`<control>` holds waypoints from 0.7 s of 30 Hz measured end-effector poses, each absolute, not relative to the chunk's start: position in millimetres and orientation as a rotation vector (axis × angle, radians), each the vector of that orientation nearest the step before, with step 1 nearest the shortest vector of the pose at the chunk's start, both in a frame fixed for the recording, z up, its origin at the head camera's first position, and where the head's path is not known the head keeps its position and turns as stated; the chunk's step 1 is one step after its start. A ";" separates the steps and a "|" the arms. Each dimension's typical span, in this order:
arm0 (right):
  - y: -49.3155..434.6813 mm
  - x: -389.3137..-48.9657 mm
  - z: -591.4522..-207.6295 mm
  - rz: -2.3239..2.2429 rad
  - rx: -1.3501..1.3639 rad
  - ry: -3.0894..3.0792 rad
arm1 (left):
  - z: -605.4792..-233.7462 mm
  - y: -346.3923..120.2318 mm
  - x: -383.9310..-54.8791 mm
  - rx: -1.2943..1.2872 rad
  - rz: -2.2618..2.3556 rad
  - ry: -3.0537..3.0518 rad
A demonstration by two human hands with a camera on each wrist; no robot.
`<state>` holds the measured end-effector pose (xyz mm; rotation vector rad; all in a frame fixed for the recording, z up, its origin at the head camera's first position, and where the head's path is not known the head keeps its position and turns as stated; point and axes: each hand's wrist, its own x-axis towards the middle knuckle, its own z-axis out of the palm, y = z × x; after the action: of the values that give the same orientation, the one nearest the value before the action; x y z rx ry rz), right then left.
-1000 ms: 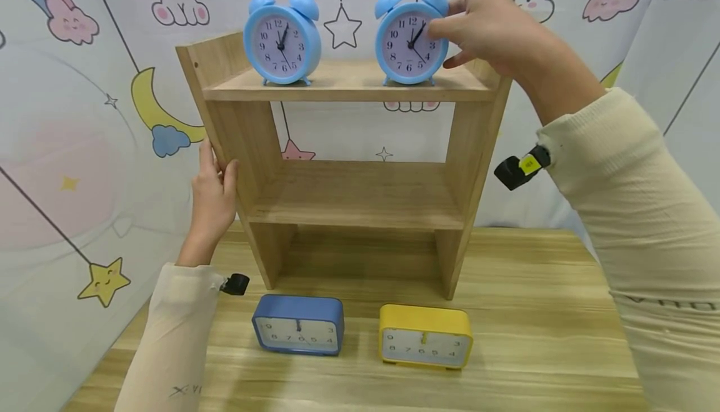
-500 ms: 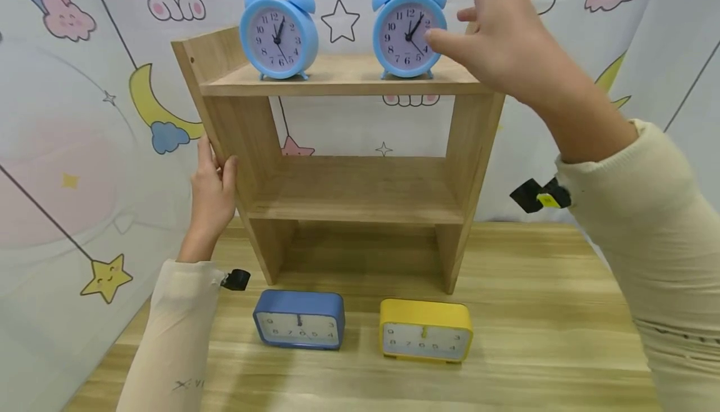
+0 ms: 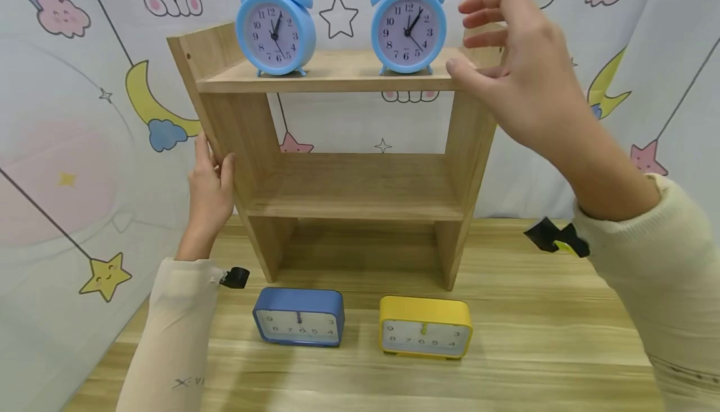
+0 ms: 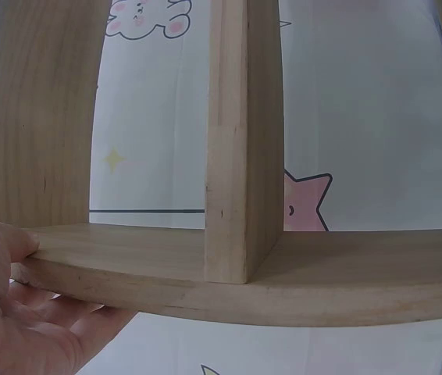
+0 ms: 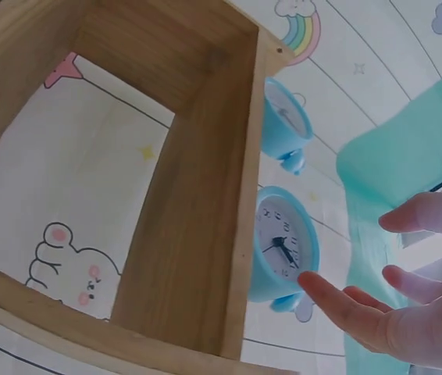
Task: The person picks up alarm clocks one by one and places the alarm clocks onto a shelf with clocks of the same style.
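Note:
Two light blue twin-bell alarm clocks, one on the left (image 3: 275, 34) and one on the right (image 3: 407, 32), stand upright on the top board of a wooden shelf (image 3: 354, 206). My left hand (image 3: 208, 199) holds the shelf's left side panel, thumb on the inner face and fingers on the outer side, as the left wrist view shows. Just right of the right clock, my right hand (image 3: 525, 80) is in the air with spread, slightly bent fingers and nothing in them. In the head view a gap separates it from that clock.
On the table (image 3: 534, 312) in front of the shelf lie a blue rectangular clock (image 3: 299, 317) and a yellow rectangular clock (image 3: 425, 327), side by side. A patterned cloth (image 3: 56, 168) hangs behind and to the left.
My right hand has let go of the right blue alarm clock and moved right and down from it. The left hand has kept its hold on the shelf.

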<state>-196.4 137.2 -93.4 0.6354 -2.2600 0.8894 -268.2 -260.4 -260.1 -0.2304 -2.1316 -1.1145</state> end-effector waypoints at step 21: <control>132.3 -167.9 -187.4 1.120 1.016 -2.182 | -260.1 -260.7 -268.4 -0.235 -1.116 -2.120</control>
<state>-167.9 132.3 -187.4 1.0164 -2.1818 1.1197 -268.4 -260.7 -260.1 -0.2351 -2.1196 -1.1157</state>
